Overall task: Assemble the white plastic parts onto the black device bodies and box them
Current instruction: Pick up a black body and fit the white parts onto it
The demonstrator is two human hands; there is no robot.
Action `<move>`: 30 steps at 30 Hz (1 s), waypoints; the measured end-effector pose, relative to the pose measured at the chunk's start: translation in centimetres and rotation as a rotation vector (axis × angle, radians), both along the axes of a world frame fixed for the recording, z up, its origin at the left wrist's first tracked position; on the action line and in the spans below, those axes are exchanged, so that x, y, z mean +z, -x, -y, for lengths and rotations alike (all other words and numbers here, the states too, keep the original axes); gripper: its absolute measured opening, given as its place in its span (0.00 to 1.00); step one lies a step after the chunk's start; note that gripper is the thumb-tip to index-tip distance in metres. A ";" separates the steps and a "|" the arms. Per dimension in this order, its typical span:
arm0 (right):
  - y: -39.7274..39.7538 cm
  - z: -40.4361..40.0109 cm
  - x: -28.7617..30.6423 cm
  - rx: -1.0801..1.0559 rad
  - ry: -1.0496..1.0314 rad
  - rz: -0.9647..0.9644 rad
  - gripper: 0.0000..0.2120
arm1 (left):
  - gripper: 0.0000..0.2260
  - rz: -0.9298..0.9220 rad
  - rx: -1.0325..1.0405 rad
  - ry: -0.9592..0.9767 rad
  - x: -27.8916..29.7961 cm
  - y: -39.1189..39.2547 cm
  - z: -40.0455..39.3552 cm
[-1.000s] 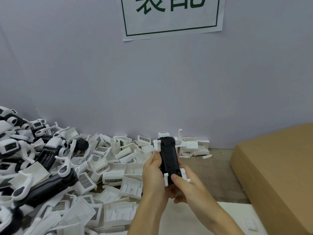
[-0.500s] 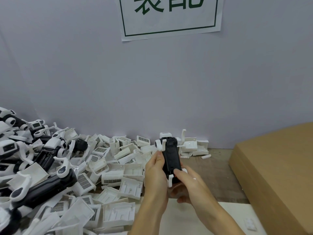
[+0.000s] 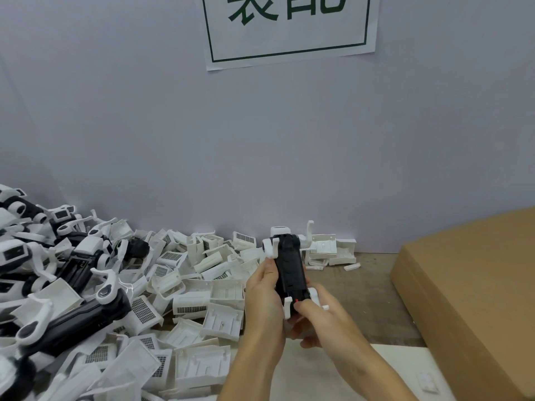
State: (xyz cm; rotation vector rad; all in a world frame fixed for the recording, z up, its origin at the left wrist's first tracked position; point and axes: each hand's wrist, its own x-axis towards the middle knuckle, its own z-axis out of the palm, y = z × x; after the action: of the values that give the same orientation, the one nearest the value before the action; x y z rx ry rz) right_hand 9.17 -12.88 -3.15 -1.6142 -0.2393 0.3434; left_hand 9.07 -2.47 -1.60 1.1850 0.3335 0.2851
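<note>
Both hands hold one black device body (image 3: 289, 267) upright above the table, white arms sticking out at its top and bottom corners. My left hand (image 3: 265, 296) grips its left side, thumb along the edge. My right hand (image 3: 321, 322) holds the lower end from the right, thumb pressed on the bottom near a white fitting. A heap of loose white plastic parts (image 3: 191, 287) lies to the left. A brown cardboard box (image 3: 469, 293) sits at the right.
Several black bodies with white arms (image 3: 72, 314) are piled at the far left. A few white parts (image 3: 330, 250) lie against the grey wall behind my hands. A white sheet (image 3: 318, 374) covers the near table. A paper sign (image 3: 289, 27) hangs on the wall.
The black body has tilted slightly and my right thumb has shifted onto its bottom end. Both hands keep their hold in much the same place.
</note>
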 end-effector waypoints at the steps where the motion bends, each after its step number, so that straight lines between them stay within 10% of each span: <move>1: 0.0 0.0 0.0 -0.014 0.008 0.000 0.12 | 0.18 0.013 -0.007 -0.035 -0.1 -0.1 0.0; 13: -0.1 1.3 1.0 0.096 -0.438 -0.118 0.20 | 0.11 0.168 -0.044 0.437 2.8 1.0 -2.5; 18: -0.6 0.6 -0.5 -0.152 0.083 0.129 0.15 | 0.07 0.217 0.068 0.560 3.7 1.3 -4.9; 26: 0.2 -2.3 -1.7 0.006 0.767 0.589 0.29 | 0.23 -0.021 0.453 -0.314 3.6 1.2 -5.6; 30: -1.3 -3.2 -0.5 0.084 0.906 0.726 0.35 | 0.25 -0.060 0.399 -0.416 3.6 1.4 -6.3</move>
State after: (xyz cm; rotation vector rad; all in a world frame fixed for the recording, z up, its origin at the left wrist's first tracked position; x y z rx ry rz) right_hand 10.52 -9.66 -3.63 -2.5945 -0.7846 -0.1287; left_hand 7.69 3.80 1.99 1.5345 0.5840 0.6917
